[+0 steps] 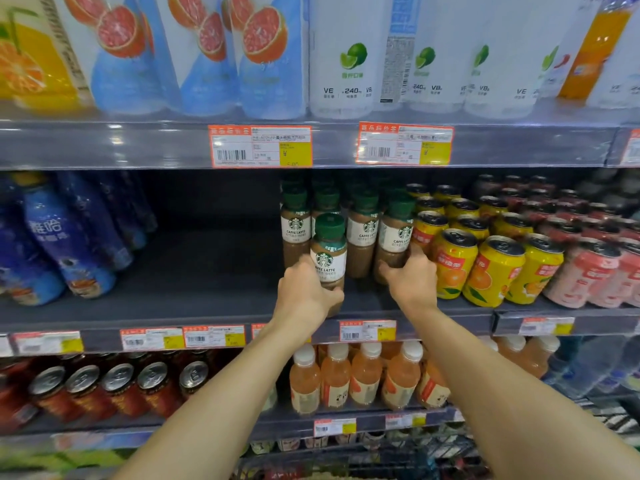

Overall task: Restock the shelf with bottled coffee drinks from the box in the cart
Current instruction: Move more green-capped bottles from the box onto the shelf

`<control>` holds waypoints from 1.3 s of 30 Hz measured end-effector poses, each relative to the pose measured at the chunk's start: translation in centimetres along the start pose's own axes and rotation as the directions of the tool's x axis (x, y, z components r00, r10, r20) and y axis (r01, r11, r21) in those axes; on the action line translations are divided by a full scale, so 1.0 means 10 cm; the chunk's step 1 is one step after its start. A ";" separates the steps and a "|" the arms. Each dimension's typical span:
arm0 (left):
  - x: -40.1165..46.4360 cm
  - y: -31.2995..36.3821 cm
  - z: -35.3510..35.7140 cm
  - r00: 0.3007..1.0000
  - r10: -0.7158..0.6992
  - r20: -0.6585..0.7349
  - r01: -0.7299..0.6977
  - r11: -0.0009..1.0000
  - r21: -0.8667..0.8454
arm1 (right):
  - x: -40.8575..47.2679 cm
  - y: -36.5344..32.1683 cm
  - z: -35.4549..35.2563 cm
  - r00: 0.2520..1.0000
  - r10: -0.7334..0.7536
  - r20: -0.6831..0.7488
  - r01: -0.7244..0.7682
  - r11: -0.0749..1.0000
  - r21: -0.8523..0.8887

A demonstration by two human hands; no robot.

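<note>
**Two bottles in hand at the shelf edge, and little room for a slip**

The left hand [304, 292] has its grip wrapped round the lower half of a coffee bottle [328, 258] that stands at the very front of the middle shelf [207, 306], ahead of the other coffee bottles [362, 233]. The right hand [412, 278] grips the base of the rightmost bottle [394, 244] in that group, its knuckles just beside the yellow cans [453, 261]. The box and cart are not clearly shown; only dark wire at the bottom edge may be the cart.

The front bottle is the main worry. It sits near the lip of the shelf, and if the left grip lets go before the base is flat, or while part of it overhangs, it would likely tip forward and drop toward the bottles on the shelf below.

The bottles behind it stand close together. A hard push on the front one could knock the row back like skittles.

On the right, the cans are touching or nearly touching the bottle being held. Sliding that bottle sideways, or drawing the hand out carelessly, could nudge a can off line or topple it.

The wide gap to the left of the coffee gives no support, so a bottle bumped that way would fall freely.
</note>
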State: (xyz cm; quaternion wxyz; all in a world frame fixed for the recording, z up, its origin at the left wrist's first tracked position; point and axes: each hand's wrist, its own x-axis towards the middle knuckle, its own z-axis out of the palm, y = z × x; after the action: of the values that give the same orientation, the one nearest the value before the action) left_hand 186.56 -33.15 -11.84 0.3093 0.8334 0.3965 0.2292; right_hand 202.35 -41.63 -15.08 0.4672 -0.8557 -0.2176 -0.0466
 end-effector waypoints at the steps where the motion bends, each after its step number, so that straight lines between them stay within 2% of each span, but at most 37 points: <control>1: 0.00 0.00 0.00 1.000 -0.001 0.001 0.001 1.000 0.000 | 0.00 -0.01 0.01 1.000 0.006 0.011 -0.006 1.000 -0.002; 5: -0.01 -0.02 0.00 1.000 -0.004 -0.001 0.004 1.000 0.002 | -0.10 0.02 0.03 0.999 0.050 0.020 -0.049 0.998 -0.028; 7: -0.01 -0.03 0.01 1.000 0.002 -0.013 -0.001 1.000 0.006 | -0.22 0.07 0.02 1.000 -0.008 0.013 0.009 0.999 -0.034; 10: -0.03 -0.03 0.03 0.999 0.016 -0.027 -0.016 1.000 0.002 | -0.41 0.15 -0.05 0.990 -0.124 0.066 0.133 0.978 -0.161; 13: -0.04 0.00 0.09 0.999 0.034 -0.026 -0.034 0.999 -0.018 | -0.57 0.22 -0.16 0.964 -0.189 0.188 0.247 0.900 -0.360; 15: -0.05 0.02 0.13 0.998 0.053 -0.037 -0.053 0.999 -0.013 | -0.65 0.24 -0.22 0.939 -0.175 0.295 0.297 0.845 -0.444; 22: -0.05 0.15 0.28 0.993 0.111 -0.038 -0.111 0.994 -0.008 | -0.71 0.33 -0.25 0.874 -0.173 0.454 0.435 0.696 -0.572; 27: -0.05 0.19 0.34 0.991 0.127 -0.040 -0.127 0.992 -0.013 | -0.74 0.49 -0.14 0.875 -0.246 0.417 0.470 0.635 -0.613; 39: 0.10 0.27 0.48 0.991 0.130 -0.028 -0.129 0.991 0.027 | -0.77 0.53 -0.04 0.909 -0.235 0.344 0.413 0.616 -0.671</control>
State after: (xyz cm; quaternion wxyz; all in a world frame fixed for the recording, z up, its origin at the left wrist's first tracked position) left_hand 191.56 -35.27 -13.22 0.2776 0.8576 0.3490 0.2563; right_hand 197.63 -46.96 -21.14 0.0427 -0.9151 -0.3831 -0.1180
